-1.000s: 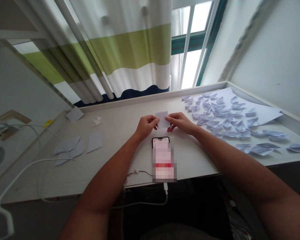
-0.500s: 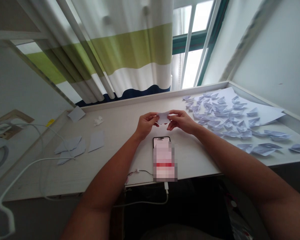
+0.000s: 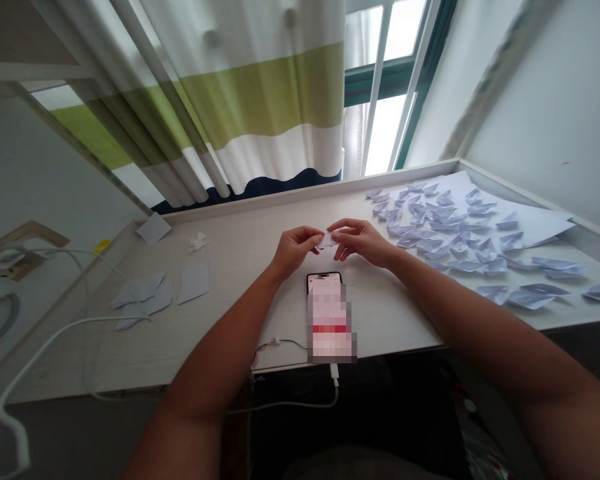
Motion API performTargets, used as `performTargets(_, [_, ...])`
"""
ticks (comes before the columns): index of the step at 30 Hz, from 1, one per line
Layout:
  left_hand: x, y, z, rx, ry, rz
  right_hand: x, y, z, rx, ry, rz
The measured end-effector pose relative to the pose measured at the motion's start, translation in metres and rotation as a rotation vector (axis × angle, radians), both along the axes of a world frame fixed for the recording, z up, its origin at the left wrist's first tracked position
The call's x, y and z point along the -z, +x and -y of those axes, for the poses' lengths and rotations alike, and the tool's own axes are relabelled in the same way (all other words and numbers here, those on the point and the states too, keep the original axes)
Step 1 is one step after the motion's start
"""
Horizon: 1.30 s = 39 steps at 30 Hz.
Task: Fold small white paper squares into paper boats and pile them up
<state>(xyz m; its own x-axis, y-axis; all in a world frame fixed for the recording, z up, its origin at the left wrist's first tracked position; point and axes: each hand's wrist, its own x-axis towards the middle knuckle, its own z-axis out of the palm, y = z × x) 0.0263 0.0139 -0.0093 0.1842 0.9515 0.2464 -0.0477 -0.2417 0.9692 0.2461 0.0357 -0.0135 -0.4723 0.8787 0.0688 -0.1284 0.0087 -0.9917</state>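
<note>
Both of my hands meet over the middle of the pale wooden desk point(image 3: 230, 320). My left hand point(image 3: 293, 249) and my right hand point(image 3: 359, 241) pinch a small white paper piece point(image 3: 327, 240) between their fingertips; only a narrow folded strip of it shows between the thumbs. A phone point(image 3: 329, 313) lies flat on the desk just below the hands, plugged into a white cable point(image 3: 300, 403).
Several folded paper boats point(image 3: 445, 233) cover the desk's right side, some on a large white sheet point(image 3: 535, 223). Loose paper pieces point(image 3: 150, 293) and a crumpled scrap point(image 3: 197, 242) lie at the left. A thick white cable point(image 3: 40, 347) loops at the left. Curtain and window stand behind.
The paper piece, a flat upright rectangle one second ago, has been folded down to a narrow strip between my fingertips. My hands stay in nearly the same place.
</note>
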Motion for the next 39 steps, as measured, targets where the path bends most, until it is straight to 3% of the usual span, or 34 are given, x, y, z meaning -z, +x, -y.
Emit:
performTargets(10, [0.0,-0.002,0.0,-0.011,-0.017,-0.058,0.003,-0.002,-0.001,0.033,0.027,0.039])
performTargets(17, [0.0,-0.003,0.0,0.112,-0.027,-0.053,0.002,-0.002,-0.003,0.113,-0.03,-0.035])
performTargets(25, [0.007,-0.001,-0.003,-0.024,0.063,-0.101,-0.003,-0.004,0.003,0.084,-0.028,-0.079])
performTargets(32, [0.004,0.001,-0.003,-0.038,-0.034,0.052,0.001,-0.004,0.0,0.078,0.004,-0.069])
performTargets(39, [-0.003,-0.002,0.001,0.081,-0.128,0.162,-0.001,-0.004,0.002,0.082,0.001,-0.096])
